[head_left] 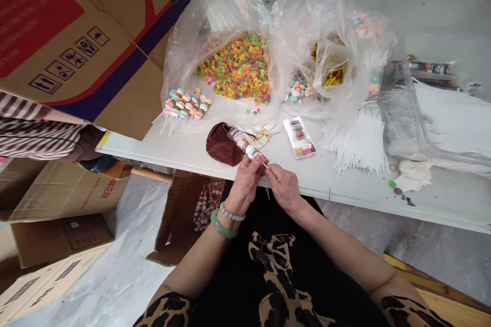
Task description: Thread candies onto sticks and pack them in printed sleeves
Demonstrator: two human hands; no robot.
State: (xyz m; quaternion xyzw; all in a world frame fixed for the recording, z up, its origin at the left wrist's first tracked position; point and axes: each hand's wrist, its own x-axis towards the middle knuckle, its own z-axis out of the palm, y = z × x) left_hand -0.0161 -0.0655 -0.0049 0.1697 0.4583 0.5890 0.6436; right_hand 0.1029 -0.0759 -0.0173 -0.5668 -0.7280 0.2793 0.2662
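Note:
Over the table's front edge, my left hand [246,181] is closed on a candy skewer [249,149] of round pastel candies in a clear printed wrapper. My right hand [283,186] pinches the skewer's white stick just below the candies. Behind the skewer lies a dark red cloth [222,144]. Gold twist ties [264,134] are scattered just beyond it. A stack of printed wrappers [299,137] rests to the right. Several unwrapped candy skewers [186,102] lie at the left on a plastic bag.
Open bags hold colourful candy rings [241,69] and pastel candies [298,88]. White sticks [358,140] fan out at the right. A large carton [76,36] stands at left, beside a person's striped sleeve [34,135]. Below, an open box [172,225] holds finished skewers.

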